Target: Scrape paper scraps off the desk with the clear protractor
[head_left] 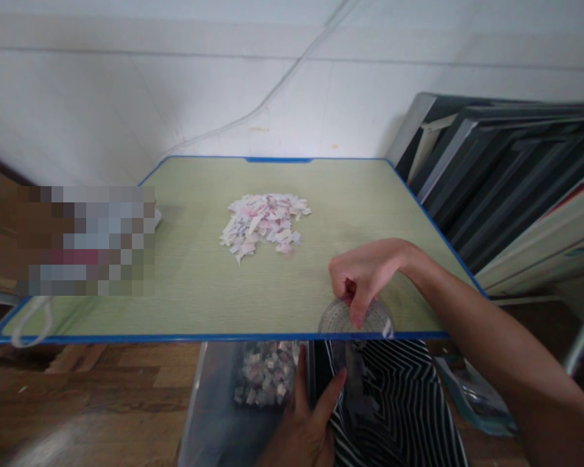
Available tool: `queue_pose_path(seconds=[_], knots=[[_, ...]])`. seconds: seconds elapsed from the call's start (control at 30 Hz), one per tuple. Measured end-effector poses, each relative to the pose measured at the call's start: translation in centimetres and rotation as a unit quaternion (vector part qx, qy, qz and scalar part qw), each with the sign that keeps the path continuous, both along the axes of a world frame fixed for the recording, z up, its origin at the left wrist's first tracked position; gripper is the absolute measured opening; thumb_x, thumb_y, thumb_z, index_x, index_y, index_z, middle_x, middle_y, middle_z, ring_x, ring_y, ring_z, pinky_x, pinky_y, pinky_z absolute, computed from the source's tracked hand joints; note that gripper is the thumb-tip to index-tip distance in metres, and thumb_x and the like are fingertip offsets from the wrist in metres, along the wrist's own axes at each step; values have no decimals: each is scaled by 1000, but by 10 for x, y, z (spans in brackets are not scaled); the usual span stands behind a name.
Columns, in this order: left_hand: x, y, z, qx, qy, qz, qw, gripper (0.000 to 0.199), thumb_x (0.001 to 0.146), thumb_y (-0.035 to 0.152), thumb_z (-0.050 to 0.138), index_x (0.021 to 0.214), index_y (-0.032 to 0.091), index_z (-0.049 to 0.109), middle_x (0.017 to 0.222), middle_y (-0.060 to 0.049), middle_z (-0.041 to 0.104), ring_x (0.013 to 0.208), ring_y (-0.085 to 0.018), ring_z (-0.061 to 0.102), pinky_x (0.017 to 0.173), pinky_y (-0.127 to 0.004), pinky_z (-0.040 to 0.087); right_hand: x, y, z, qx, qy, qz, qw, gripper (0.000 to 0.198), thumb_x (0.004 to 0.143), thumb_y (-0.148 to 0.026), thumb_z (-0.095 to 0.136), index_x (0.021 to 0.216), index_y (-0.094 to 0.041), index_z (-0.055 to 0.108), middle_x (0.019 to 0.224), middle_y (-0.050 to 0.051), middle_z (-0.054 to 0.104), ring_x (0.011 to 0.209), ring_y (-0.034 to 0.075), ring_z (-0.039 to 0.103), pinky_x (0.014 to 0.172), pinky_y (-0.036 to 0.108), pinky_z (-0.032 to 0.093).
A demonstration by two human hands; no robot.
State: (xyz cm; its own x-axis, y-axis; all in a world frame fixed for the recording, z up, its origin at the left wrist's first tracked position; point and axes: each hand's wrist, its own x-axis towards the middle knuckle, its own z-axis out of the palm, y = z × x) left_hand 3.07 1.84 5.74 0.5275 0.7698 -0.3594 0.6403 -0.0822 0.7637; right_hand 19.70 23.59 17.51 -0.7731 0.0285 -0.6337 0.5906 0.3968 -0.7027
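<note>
My right hand (370, 279) is bent down at the wrist at the table's front edge, fingers curled and thumb pressed down. It grips a clear round plastic disc (382, 319) with ring-like markings, lying at that edge. My left hand (307, 425) is lower, below the tabletop, with thumb and index finger spread apart. It is beside a clear plastic container (209, 389) in which lie small folded paper pieces (267, 373). Striped black-and-white cloth (399, 402) spreads to its right. A heap of torn paper scraps (265, 220) lies mid-table.
The pale green table (189, 279) has a blue rim. Several dark framed panels (511, 162) lean against the wall at right. A cable (272, 100) runs down the white wall. A teal-edged tray (486, 408) sits on the wood floor (126, 402). A blurred-out patch covers the left side.
</note>
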Motion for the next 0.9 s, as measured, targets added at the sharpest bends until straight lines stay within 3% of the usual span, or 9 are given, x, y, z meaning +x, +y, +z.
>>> queue_pose_path(seconds=[0.1, 0.23, 0.43, 0.63, 0.7, 0.77, 0.8, 0.83, 0.9], knots=[[13, 1, 1, 24, 12, 5, 1000, 78, 78, -2, 38, 142, 37, 17, 141, 5, -37, 138, -32, 2, 111, -45, 22, 0, -1, 1, 7, 0, 2, 1000, 50, 60, -56, 72, 47, -11, 53, 39, -6, 47, 37, 4, 44, 41, 20, 28], [29, 2, 6, 25, 96, 42, 994, 76, 74, -2, 43, 140, 31, 29, 148, -4, -27, 137, -37, 9, 109, -47, 27, -1, -2, 2, 13, 1, -2, 1000, 50, 61, -55, 72, 46, -11, 53, 38, -6, 46, 37, 4, 44, 40, 19, 28], [34, 9, 16, -17, 113, 73, 991, 82, 69, 13, 61, 143, 23, 26, 152, -11, -19, 137, -37, 17, 109, -42, 30, 0, -2, 3, 20, 0, 3, 1000, 48, 63, -50, 73, 45, -11, 51, 38, -6, 46, 36, 3, 43, 39, 19, 29], [22, -9, -7, -31, 97, 58, 993, 94, 66, 27, 75, 142, 31, 21, 152, -13, -9, 132, -35, 33, 103, -42, 38, 0, -1, 1, 10, 4, 1, 1000, 48, 63, -51, 73, 46, -11, 52, 39, -6, 47, 37, 3, 45, 40, 19, 29], [22, -19, -17, -32, 143, 47, 988, 78, 75, 10, 65, 140, 33, 27, 152, -15, 2, 129, -33, 38, 94, -36, 47, 0, -1, 1, 8, 4, -1, 1000, 49, 62, -52, 73, 46, -11, 52, 39, -6, 47, 37, 3, 45, 40, 19, 29], [25, -26, -24, -15, 210, 37, 977, 73, 79, -9, 41, 136, 35, 33, 150, -16, 16, 132, -28, 33, 85, -27, 51, 0, -1, 1, 7, 6, -2, 1000, 50, 61, -54, 72, 46, -11, 51, 39, -6, 47, 37, 3, 45, 40, 19, 29], [28, -27, -25, -13, 235, 25, 972, 71, 80, -7, 42, 136, 36, 34, 149, -16, 20, 127, -28, 42, 84, -29, 52, 0, 0, 1, 7, 6, -3, 1000, 50, 61, -54, 72, 45, -12, 51, 38, -6, 47, 36, 3, 44, 40, 19, 28], [29, -26, -24, -41, 255, 17, 966, 70, 82, -4, 43, 136, 40, 32, 148, -17, 19, 104, -28, 63, 76, -35, 56, 0, 0, 1, 7, 6, -5, 1000, 51, 61, -54, 72, 45, -12, 51, 38, -6, 46, 37, 3, 44, 40, 19, 28], [31, -20, -17, -67, 251, 7, 966, 68, 80, -2, 46, 135, 37, 38, 149, -16, 16, 93, -28, 68, 76, -40, 56, 0, 0, 0, 4, 6, -7, 1000, 51, 60, -55, 72, 45, -12, 51, 38, -6, 46, 37, 4, 45, 41, 19, 29]])
